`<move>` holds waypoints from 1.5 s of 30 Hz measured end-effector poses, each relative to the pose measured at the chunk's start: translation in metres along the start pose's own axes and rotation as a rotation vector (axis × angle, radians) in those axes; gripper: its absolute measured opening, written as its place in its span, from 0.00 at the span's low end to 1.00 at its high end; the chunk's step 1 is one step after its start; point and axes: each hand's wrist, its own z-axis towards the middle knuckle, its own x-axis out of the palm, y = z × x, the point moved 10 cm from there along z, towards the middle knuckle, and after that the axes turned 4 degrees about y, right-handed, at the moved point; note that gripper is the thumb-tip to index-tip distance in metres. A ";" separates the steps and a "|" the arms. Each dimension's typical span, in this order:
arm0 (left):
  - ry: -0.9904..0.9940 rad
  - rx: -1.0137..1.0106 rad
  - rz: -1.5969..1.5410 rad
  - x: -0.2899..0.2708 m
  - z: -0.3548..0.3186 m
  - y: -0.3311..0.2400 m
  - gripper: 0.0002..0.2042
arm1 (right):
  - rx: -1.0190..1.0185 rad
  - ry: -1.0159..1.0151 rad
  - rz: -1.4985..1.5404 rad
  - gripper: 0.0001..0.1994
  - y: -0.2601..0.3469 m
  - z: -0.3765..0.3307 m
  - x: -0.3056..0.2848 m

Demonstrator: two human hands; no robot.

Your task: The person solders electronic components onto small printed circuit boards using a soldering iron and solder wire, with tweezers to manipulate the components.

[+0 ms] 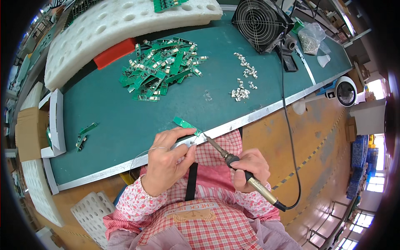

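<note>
My right hand (252,167) is closed round the handle of a soldering iron (225,155), whose tip points up and left at the end of a small green circuit board (184,123). That board lies at the table's metal edge, under the fingertips of my left hand (167,160). Thin solder wire (141,155) trails from the left hand, which pinches near the board's end. A tiny pale part seems to sit between thumb and board, too small to make out. The iron's tip and the board's end are close together; whether they touch I cannot tell.
A heap of green circuit boards (162,68) lies at the back, with small metal connectors (240,92) to its right. Behind stand a black fan (262,23), an iron stand (288,58) and a bag of parts (311,38). White foam (112,31) borders the far side; the iron's cord (286,116) crosses the table edge.
</note>
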 end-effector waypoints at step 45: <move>-0.028 -0.007 0.015 -0.002 0.005 -0.001 0.03 | -0.121 0.067 -0.111 0.10 0.013 -0.004 -0.001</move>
